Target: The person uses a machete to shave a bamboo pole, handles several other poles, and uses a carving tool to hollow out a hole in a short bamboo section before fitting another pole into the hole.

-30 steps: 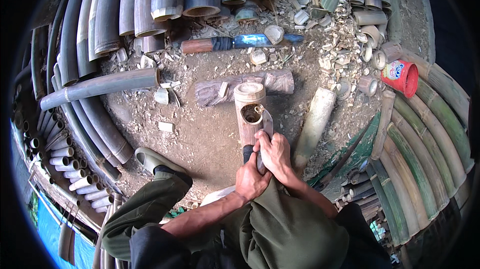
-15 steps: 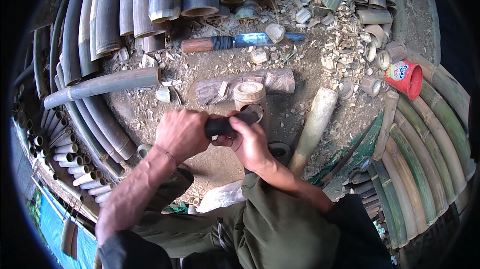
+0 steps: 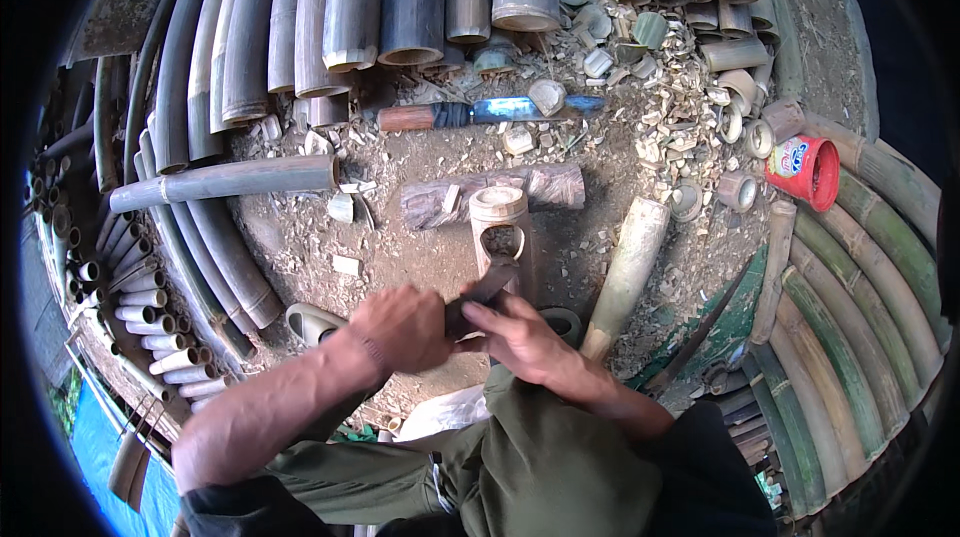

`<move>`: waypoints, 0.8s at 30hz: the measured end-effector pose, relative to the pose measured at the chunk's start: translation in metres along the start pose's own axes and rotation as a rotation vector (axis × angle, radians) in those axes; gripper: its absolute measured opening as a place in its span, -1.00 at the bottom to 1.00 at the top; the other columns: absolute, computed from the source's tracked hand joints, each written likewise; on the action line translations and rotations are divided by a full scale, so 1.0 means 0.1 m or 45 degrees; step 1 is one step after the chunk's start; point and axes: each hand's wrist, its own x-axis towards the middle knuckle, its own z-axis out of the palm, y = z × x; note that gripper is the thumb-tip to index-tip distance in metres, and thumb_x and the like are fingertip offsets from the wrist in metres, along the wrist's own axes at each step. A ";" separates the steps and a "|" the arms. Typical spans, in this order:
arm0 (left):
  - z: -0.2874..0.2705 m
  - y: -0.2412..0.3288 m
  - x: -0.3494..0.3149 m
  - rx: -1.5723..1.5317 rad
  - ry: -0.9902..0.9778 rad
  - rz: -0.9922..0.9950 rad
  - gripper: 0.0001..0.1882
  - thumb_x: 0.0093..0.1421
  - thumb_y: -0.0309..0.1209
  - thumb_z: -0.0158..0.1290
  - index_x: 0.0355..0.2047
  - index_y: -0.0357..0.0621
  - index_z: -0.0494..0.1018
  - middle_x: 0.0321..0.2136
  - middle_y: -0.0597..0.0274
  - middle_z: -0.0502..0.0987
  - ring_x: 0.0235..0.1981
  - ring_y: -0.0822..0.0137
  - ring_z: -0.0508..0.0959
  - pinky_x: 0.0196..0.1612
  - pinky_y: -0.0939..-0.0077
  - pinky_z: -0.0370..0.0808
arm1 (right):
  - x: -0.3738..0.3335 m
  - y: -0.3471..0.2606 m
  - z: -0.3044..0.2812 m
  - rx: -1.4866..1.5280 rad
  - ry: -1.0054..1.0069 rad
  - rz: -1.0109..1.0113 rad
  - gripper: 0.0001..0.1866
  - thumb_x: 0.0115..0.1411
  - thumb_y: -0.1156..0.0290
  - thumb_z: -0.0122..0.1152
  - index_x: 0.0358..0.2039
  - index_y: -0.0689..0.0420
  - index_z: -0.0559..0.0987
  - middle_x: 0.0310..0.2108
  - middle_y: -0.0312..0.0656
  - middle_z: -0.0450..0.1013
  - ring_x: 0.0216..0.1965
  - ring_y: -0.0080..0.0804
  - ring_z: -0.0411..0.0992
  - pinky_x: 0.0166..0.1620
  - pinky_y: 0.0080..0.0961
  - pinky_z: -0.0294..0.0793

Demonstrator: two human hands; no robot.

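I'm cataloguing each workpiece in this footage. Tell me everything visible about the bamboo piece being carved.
The bamboo piece is a short pale tan tube segment with a ringed cap-like top end pointing away from the person. An opening is cut in its side, showing a dark hollow. It stands or leans on the dirt ground among chips. A dark knife enters the opening; the left hand grips its handle and the right hand steadies it.

The person wears baggy olive-green trousers (image 3: 560, 467) with soft folds in the cloth. Both arms are bare from the elbow down, with no watch, ring or glove on the left hand (image 3: 405, 329) or the right hand (image 3: 525, 337). A dark rolled-up sleeve (image 3: 235, 512) sits at the left elbow.
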 end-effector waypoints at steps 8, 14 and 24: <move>0.46 0.18 0.42 -1.448 -0.134 0.417 0.05 0.09 0.40 -0.02 0.15 -0.42 0.16 -0.18 -0.17 0.51 -0.21 0.09 0.58 -0.11 0.29 0.52 | -0.43 -0.44 -0.40 -1.739 0.295 -0.724 -0.65 0.25 0.25 0.10 -0.03 0.19 0.45 -0.26 0.07 0.46 -0.19 0.10 0.48 -0.11 -0.25 0.46; 0.58 0.58 1.37 -1.739 0.318 0.085 -0.47 0.31 -0.09 -0.09 -0.70 -0.21 0.38 -0.78 0.28 0.34 -0.71 0.41 0.36 -0.61 0.46 0.24 | -0.04 -0.84 -0.47 -2.071 0.497 -0.160 -0.64 0.08 0.28 0.24 -0.15 0.16 0.45 -0.47 0.17 0.50 -0.35 0.24 0.48 -0.29 0.01 0.48; 0.50 0.26 1.51 -3.311 -0.123 0.576 -0.75 0.32 -0.27 -0.12 -0.31 -0.20 0.42 -0.61 0.26 0.43 -0.57 0.34 0.41 -0.42 0.43 0.38 | 0.72 -1.73 0.34 -2.717 -0.216 0.149 -0.88 0.07 0.44 0.13 -0.52 0.12 0.62 -0.53 -0.11 0.59 -0.42 -0.21 0.60 -0.34 -0.31 0.56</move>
